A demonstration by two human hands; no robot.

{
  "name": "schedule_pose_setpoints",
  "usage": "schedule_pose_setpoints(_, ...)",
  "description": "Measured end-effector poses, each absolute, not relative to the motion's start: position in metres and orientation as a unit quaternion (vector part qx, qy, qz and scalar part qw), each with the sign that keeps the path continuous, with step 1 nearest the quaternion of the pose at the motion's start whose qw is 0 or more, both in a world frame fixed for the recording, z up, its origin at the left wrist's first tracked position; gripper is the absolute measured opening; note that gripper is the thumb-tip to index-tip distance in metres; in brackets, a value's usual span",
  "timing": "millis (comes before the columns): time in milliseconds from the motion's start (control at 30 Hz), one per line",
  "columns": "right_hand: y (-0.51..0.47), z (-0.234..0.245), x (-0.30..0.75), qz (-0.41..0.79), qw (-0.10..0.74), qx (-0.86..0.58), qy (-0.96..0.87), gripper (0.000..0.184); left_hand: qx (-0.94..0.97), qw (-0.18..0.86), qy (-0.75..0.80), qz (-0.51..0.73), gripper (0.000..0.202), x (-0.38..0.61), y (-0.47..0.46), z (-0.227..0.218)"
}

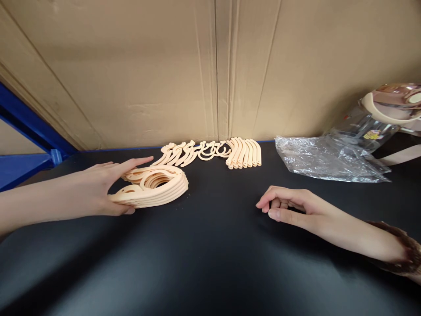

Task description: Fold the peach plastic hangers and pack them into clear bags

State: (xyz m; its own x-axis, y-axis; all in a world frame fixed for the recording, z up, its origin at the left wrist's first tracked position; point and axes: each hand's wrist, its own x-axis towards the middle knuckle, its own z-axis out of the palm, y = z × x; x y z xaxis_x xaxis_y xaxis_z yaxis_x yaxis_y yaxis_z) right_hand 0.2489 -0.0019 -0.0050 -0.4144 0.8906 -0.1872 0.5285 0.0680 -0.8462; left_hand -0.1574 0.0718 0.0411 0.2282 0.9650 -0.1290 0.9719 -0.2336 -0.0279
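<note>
At the left, my left hand [103, 186] grips the near end of a stack of cream plastic pieces [164, 197], thumb on one side and fingers on the other. The pieces are flat and nested, with a large rounded opening and a smaller hole. The stack rests on the black table. My right hand [292, 206] is over the table on the right, fingers loosely curled, thumb apart from them, with nothing in it. Behind the stack lie curved cream arms [176, 152], cream hooks [210, 150] and another row of curved arms [245, 152].
A clear plastic bag [329, 158] lies at the right rear. Behind it stands a transparent bottle [378, 118] with a brownish lid and a strap. Cardboard [148, 66] walls off the back of the black table [210, 263]. A blue metal frame [33, 123] stands at left.
</note>
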Motion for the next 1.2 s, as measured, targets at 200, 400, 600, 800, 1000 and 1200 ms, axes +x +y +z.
schedule_pose_setpoints(200, -0.001, -0.005, 0.249, 0.457, 0.197, -0.502, -0.708, 0.034, 0.789, 0.059, 0.607, -0.076, 0.098, -0.155, 0.072, 0.044)
schedule_pose_setpoints(400, -0.001, -0.004, 0.248, 0.451, 0.201, -0.502, -0.710, 0.034, 0.763, 0.082, 0.633, -0.102, 0.101, -0.148, 0.070, 0.049)
schedule_pose_setpoints(600, -0.001, -0.006, 0.250, 0.457, 0.200, -0.498, -0.709, 0.035, 0.771, 0.079, 0.625, -0.094, 0.098, -0.154, 0.071, 0.049)
schedule_pose_setpoints(800, -0.001, -0.007, 0.251, 0.458, 0.204, -0.493, -0.711, 0.033, 0.777, 0.090, 0.618, -0.077, 0.104, -0.161, 0.071, 0.049)
schedule_pose_setpoints(1000, -0.001, -0.006, 0.250, 0.457, 0.206, -0.491, -0.713, 0.032, 0.781, 0.100, 0.613, -0.065, 0.102, -0.162, 0.072, 0.049)
schedule_pose_setpoints(1200, -0.001, -0.007, 0.251, 0.464, 0.206, -0.490, -0.708, 0.030, 0.777, 0.099, 0.618, -0.073, 0.105, -0.161, 0.072, 0.050)
